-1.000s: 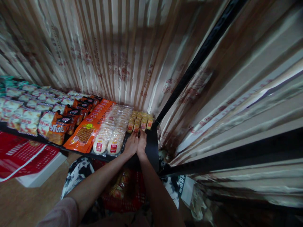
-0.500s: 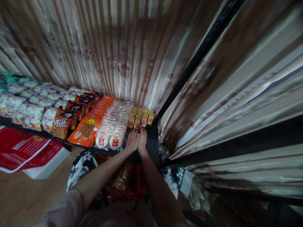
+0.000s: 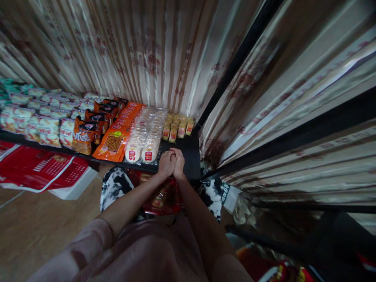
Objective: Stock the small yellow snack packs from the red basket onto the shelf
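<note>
My left hand and my right hand are pressed together over the front of the black shelf, fingers curled, with nothing visible between them. They hover a short way in front of a small block of yellow packets at the shelf's back right corner. Just left of my hands lie rows of clear-wrapped round crackers with red labels.
Flat orange packs, dark orange bags and white snack bags fill the shelf leftward. A red basket and black-and-white cloth sit below. A red-and-white box lies on the floor. A black post and striped sheeting stand behind.
Both hands have drawn back from the yellow packets toward the shelf's front edge and closed against each other. My head has moved back, so more of the floor and my body shows.
</note>
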Tool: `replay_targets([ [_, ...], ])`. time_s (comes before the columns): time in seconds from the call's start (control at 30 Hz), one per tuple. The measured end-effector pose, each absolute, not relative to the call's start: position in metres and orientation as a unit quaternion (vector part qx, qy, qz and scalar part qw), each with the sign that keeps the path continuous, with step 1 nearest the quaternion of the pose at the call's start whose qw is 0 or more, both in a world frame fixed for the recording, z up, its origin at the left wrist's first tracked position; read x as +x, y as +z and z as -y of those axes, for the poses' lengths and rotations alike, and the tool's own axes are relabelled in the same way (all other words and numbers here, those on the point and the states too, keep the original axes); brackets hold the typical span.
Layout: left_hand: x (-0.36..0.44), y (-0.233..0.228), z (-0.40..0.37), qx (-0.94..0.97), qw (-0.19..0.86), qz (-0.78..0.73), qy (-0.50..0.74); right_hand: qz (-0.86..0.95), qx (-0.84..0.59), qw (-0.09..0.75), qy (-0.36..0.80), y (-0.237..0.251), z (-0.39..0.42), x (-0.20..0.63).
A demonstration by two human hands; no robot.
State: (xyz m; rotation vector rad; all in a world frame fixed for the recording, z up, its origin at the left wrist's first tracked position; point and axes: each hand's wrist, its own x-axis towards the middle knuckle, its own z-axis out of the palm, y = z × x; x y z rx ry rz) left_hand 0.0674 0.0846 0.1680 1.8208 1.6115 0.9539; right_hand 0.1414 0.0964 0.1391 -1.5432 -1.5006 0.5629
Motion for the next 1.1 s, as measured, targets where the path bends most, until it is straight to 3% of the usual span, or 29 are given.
replay_targets([
  [0.5, 0.04, 0.149, -0.015, 0.698, 0.219, -0.55, 0.403, 0.641, -0.596, 0.427, 0.228, 0.127, -0.031, 0.122],
  [0.83, 0.013, 0.111, 0.029, 0.76, 0.195, -0.53, 0.323, 0.711, -0.54, 0.365, 0.265, 0.102, 0.014, 0.118],
  [0.93, 0.01, 0.097, 0.033, 0.759, 0.239, -0.549, 0.255, 0.72, -0.567, 0.286, 0.28, 0.085, 0.019, 0.12],
  [1.1, 0.002, 0.065, 0.028, 0.725, 0.39, -0.567, -0.012, 0.706, -0.628, 0.012, 0.328, 0.055, 0.027, 0.118],
])
